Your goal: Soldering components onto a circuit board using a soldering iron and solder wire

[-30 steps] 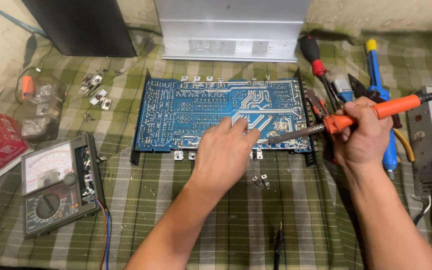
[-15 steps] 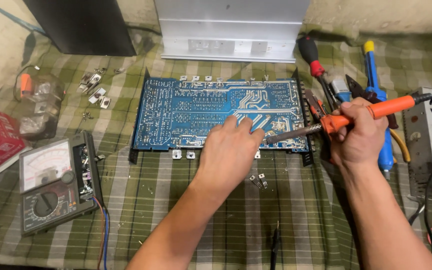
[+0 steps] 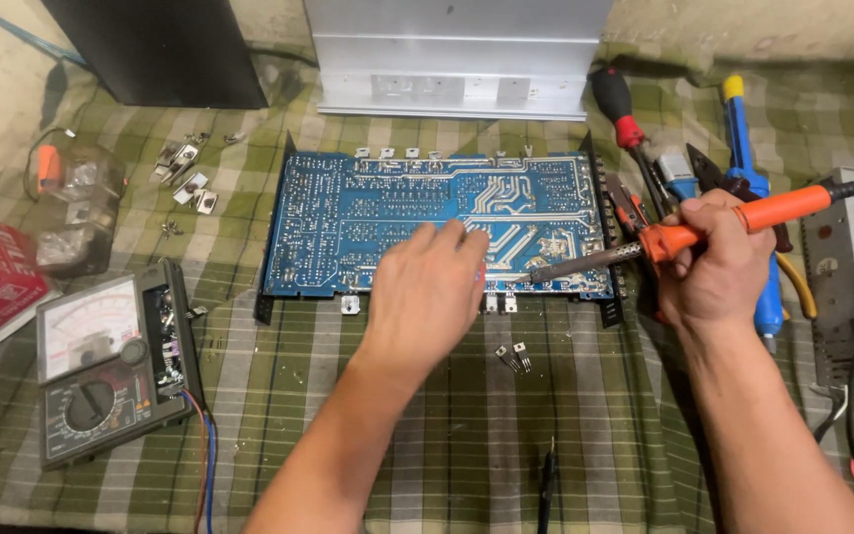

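Your left hand [image 3: 427, 287] has slid a little to the left along the near edge of the blue circuit board [image 3: 368, 213]. It lies flat on the board with loose fingers and holds nothing. Your right hand [image 3: 719, 262] is wrapped tight around the orange soldering iron [image 3: 733, 220], just off the board's right end. The iron's tip touches the board near its right front corner. Two small black parts [image 3: 514, 356] lie on the checked cloth [image 3: 467, 425] just below. A meter [image 3: 101, 366] sits far to the left.
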